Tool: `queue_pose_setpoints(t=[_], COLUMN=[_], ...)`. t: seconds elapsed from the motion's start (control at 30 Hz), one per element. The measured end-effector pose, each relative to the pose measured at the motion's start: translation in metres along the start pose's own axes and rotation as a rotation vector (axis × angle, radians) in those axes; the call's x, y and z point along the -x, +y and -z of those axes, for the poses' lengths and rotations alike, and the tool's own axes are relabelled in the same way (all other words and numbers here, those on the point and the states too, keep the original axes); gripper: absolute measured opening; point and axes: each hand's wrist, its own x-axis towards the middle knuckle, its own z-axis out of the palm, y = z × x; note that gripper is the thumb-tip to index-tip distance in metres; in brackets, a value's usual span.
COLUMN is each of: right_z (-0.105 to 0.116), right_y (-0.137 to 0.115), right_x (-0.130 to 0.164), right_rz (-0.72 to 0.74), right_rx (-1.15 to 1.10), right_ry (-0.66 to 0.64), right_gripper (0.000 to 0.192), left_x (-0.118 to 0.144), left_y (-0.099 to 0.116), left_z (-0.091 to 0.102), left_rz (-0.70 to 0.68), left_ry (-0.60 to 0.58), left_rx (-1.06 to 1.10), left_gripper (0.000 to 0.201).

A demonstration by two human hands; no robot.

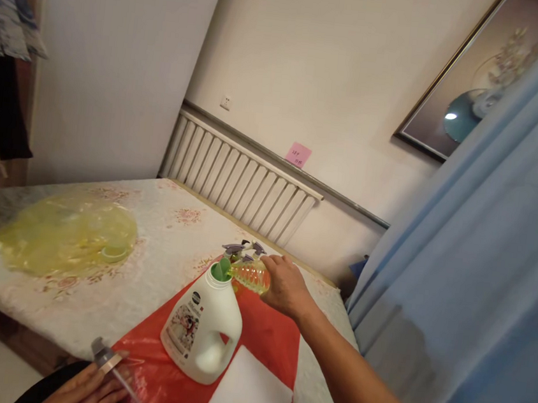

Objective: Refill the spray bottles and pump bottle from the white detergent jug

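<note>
Fingers of the right hand (286, 287) wrap the small clear bottle (252, 275) of yellow liquid, tipped with its neck at the green mouth (220, 269) of the white detergent jug (202, 326), which stands on a red plastic bag (264, 336) on the table. The left hand (85, 390) pinches a spray pump head (106, 357), fingers closed around it. In my judgement, pouring well means keeping the neck over the opening, tilting slowly, and steadying the unheld jug.
</note>
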Motion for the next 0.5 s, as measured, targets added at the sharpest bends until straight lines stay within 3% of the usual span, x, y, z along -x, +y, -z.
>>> queue_pose_setpoints(t=[0.23,0.5], right_z=[0.0038,0.0060], right_y=[-0.0012,0.0003], right_x=[0.0006,-0.0018], right_rz=[0.007,0.021], right_rx=[0.043,0.083], right_ry=[-0.010,-0.024], right_gripper=[0.060,0.062], left_x=[-0.0009,-0.0026], left_y=[0.0014,0.0010], left_z=[0.0008,0.0038], left_rz=[0.018,0.011], left_ry=[-0.011,0.014], left_rx=[-0.004,-0.011], left_gripper=[0.067,0.081])
